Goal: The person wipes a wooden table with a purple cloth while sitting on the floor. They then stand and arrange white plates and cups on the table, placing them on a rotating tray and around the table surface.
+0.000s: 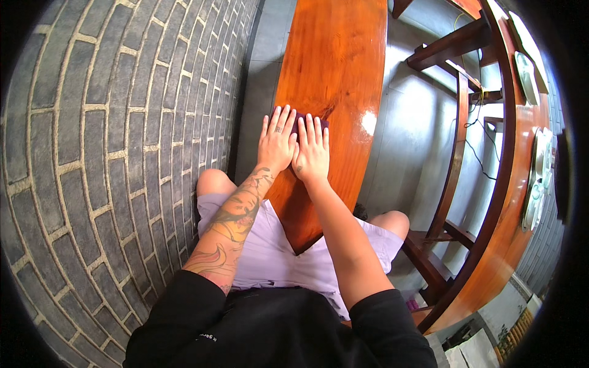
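A folded dark purple cloth (pixel 325 123) lies on the glossy orange-brown wooden bench (pixel 338 60). My left hand (pixel 276 142) presses flat on the cloth's left part, fingers stretched forward and slightly apart. Beside it, my right hand (pixel 314 149) rests palm down on the right part, also with straight fingers. The thumbs meet or nearly meet in the middle. Most of the cloth is hidden under both hands; only its far edge and corners show. Neither hand is curled around it. My legs straddle the bench's near end.
A grey brick wall (pixel 115 138) runs close along the left. At the right stands a wooden table (pixel 511 239) with dishes (pixel 536 179) on top and crossbars below. Thin cables (pixel 481 161) hang under it. Grey floor tiles (pixel 395 138) lie between bench and table.
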